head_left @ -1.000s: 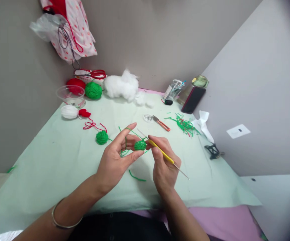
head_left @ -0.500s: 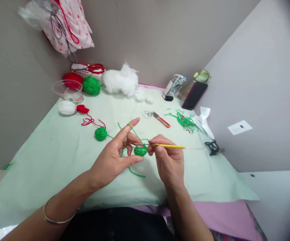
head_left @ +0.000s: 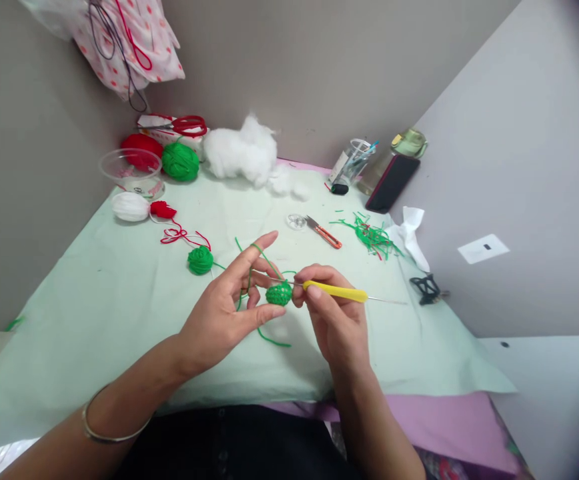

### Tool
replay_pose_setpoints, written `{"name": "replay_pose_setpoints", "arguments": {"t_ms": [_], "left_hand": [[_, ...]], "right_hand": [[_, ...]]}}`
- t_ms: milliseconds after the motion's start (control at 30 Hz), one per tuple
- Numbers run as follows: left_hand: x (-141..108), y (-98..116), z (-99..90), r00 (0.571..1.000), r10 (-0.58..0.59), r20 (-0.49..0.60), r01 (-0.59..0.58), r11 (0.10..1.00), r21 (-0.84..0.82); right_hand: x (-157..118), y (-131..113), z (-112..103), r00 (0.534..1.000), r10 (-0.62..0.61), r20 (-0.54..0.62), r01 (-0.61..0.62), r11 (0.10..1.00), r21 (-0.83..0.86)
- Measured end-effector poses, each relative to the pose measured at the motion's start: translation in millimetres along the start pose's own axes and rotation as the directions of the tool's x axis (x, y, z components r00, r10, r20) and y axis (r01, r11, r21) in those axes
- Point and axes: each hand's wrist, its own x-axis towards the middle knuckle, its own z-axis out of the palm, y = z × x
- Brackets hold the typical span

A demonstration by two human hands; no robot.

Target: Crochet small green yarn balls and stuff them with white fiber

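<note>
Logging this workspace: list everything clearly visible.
Crochet piece: one, green, centre
Crochet hook: one, yellow, centre
Yarn balls: four, green, white, red, left
Yarn bundle: one, red, left
Snips: one, orange, centre
Yarn scraps: many, mostly green, right
Tub: one, clear, left
Box: one, red and white, left
Scissors: one, red, on box
Stuffing: one heap, white, back
Cup: one, clear, back
Bottle: one, greenish, right
Phone: one, black, right
Strip: one, white, right
Hanging cloth: one, pink, left
Tablecloth: one, pale green, beneath
Wall plate: one, white, right
Bangle: one, silver, left forearm
Left hand: one, on crochet piece
Right hand: one, on crochet hook
</note>
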Motion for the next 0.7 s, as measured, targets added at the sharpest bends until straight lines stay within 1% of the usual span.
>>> {"name": "replay_pose_setpoints", "arguments": {"t_ms": [100, 167, 233, 333, 433, 500, 600, 700], "left_hand": [[0.0, -0.1, -0.9, 1.0, 0.029, 0.003, -0.03, 0.999, 0.033], [-0.1, -0.2, -1.4, 0.999, 0.033, 0.016, -0.034, 0.998, 0.049], [0.0, -0.8, -2.0, 0.999, 0.037, 0.03, -0.039, 0.997, 0.063], [-0.2, -2.7, -3.6, 0.997, 0.056, 0.048, -0.06, 0.994, 0.091], [-1.0, -4.4, -6.1, 0.997, 0.056, 0.057, -0.064, 0.989, 0.136], [-1.9, -4.5, -7.7, 0.997, 0.046, 0.068, -0.057, 0.985, 0.162], [-2.4, -2.7, -9.0, 0.995, 0.032, 0.091, -0.048, 0.982, 0.181], [-1.5, 0.5, -8.7, 0.994, 0.028, 0.107, -0.047, 0.982, 0.184]], "right_hand": [[1.2, 0.8, -0.1, 0.998, -0.06, 0.003, 0.06, 0.998, -0.018], [2.3, 2.2, -0.3, 0.993, -0.121, 0.001, 0.121, 0.992, -0.035], [2.6, 4.1, -0.9, 0.988, -0.153, 0.016, 0.153, 0.988, -0.026], [1.6, 6.7, -1.8, 0.988, -0.149, 0.027, 0.149, 0.989, -0.007], [0.7, 7.7, -1.3, 0.992, -0.124, -0.018, 0.124, 0.992, 0.002], [1.3, 7.1, -0.3, 0.993, -0.113, -0.037, 0.115, 0.992, 0.045], [3.5, 4.9, -0.4, 0.994, -0.113, -0.002, 0.112, 0.986, 0.124], [5.3, 2.5, -4.5, 0.99, -0.125, 0.061, 0.118, 0.986, 0.115]]}}
